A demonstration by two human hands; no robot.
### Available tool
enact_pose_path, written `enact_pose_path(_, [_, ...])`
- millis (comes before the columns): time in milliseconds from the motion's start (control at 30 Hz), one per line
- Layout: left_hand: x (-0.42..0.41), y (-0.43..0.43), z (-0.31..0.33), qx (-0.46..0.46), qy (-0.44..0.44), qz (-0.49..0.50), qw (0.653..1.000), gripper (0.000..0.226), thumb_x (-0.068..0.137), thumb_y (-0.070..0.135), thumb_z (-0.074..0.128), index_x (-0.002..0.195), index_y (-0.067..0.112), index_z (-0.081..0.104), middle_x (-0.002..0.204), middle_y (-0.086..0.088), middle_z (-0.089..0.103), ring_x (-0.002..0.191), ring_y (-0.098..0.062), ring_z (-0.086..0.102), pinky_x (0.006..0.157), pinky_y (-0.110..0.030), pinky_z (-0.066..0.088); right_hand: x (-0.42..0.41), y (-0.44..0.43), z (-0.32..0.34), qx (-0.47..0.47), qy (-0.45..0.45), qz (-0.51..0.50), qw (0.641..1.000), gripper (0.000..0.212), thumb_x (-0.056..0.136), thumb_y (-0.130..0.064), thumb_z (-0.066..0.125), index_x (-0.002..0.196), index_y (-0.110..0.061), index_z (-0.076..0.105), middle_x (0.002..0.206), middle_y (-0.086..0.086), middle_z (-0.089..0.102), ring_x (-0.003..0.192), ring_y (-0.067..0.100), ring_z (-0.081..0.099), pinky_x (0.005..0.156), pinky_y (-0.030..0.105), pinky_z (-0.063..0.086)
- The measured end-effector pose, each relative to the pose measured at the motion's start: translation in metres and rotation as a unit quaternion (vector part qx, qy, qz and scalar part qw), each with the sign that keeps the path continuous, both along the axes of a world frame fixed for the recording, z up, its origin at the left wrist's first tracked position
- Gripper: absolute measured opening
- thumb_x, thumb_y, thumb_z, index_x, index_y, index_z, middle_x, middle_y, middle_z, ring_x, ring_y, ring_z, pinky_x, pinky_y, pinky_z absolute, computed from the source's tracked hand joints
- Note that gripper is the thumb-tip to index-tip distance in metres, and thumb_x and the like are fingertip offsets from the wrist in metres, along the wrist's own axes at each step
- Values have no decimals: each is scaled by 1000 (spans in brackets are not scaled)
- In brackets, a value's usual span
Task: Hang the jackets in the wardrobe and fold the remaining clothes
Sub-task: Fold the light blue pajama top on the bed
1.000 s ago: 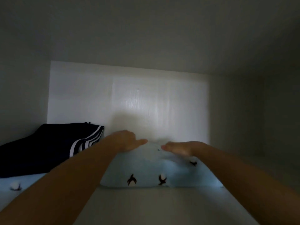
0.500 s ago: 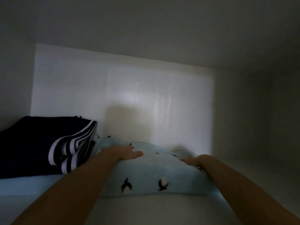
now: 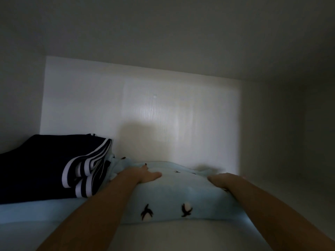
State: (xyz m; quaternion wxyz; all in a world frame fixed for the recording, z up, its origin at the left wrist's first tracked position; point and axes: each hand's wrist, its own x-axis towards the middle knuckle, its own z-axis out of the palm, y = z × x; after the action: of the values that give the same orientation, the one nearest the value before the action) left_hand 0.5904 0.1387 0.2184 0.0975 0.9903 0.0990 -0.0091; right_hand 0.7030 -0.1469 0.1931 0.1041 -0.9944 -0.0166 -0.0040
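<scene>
White laminate lines the wardrobe compartment [image 3: 145,115], whose shelf [image 3: 163,236] carries a folded navy striped garment [image 3: 36,169] at the left. The folded pale-blue garment [image 3: 181,196] lies against it. The left hand [image 3: 145,173] and right hand [image 3: 224,180] lie flat on top, fingers straight, apparently pressing so the fold holds.

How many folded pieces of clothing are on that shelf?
3: a navy striped garment at the left, a pale blue layer under it, and a pale blue printed garment in the middle, under the left hand and right hand. More may lie hidden behind.
</scene>
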Motion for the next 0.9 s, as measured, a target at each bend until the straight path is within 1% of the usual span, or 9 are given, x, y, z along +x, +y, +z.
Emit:
enact_pose_path(100, [8,2,-2,5,4,21,1000,89,89,72,23,153,14,-1,160,-8,0,146,-31,8,117,-41,10,-45,24,21,0,-103,96,990,61,94,-63,16,143,-35,40,152,-4,35,140,23,31,113,61,2])
enact_pose_path(233, [16,4,-5,11,1,47,999,95,85,78,22,153,16,0,160,-10,2,146,-33,9,118,-45,10,-108,44,6,25,-180,243,953,55,95,-60,15,140,-40,40,147,-16,40,137,10,34,113,49,13])
enact_pose_path(367, [19,5,-10,-21,-18,69,997,99,83,79,25,152,13,2,160,-11,4,145,-34,10,118,-47,10,-102,22,0,-26,-162,192,968,49,99,-55,17,142,-40,37,147,-10,42,134,14,40,112,46,21])
enact_pose_path(467, [25,11,-11,-55,-21,76,995,107,76,84,24,153,13,1,159,-14,1,145,-36,7,118,-48,10,-94,16,2,-38,-133,174,975,56,96,-62,13,145,-41,32,148,-5,43,133,20,42,110,40,30])
enact_pose_path(567, [21,16,-11,-53,-27,144,988,104,75,84,23,153,17,5,157,-22,-3,143,-44,2,115,-58,8,-98,-2,-1,-16,-106,147,983,98,71,-85,-5,143,-33,37,145,4,46,129,23,47,108,39,34])
enact_pose_path(633, [2,9,-4,0,-85,165,983,83,88,67,27,149,11,25,154,-24,18,139,-44,20,111,-57,19,-107,-24,-2,-5,-112,135,985,130,47,-95,-17,138,-24,44,140,8,50,124,25,49,106,38,36])
enact_pose_path(667, [-11,3,1,52,-132,147,979,66,92,53,31,140,8,41,146,-20,37,132,-38,36,107,-50,30,-119,-32,-4,-13,-109,122,986,129,49,-96,-15,138,-22,41,142,9,47,124,25,49,106,39,36])
enact_pose_path(767, [-47,-26,19,278,-271,16,921,26,95,23,40,112,13,58,113,-4,61,104,-22,56,90,-33,40,-169,-47,-8,-114,-86,81,986,71,94,-66,15,153,-26,11,160,1,15,142,25,27,114,48,23])
enact_pose_path(900, [-102,-75,23,397,-317,-120,853,22,92,18,39,110,12,51,107,-5,59,97,-22,55,74,-33,31,-244,-69,8,-193,-105,99,971,59,100,-51,25,153,-31,7,161,-2,7,147,21,11,117,48,13])
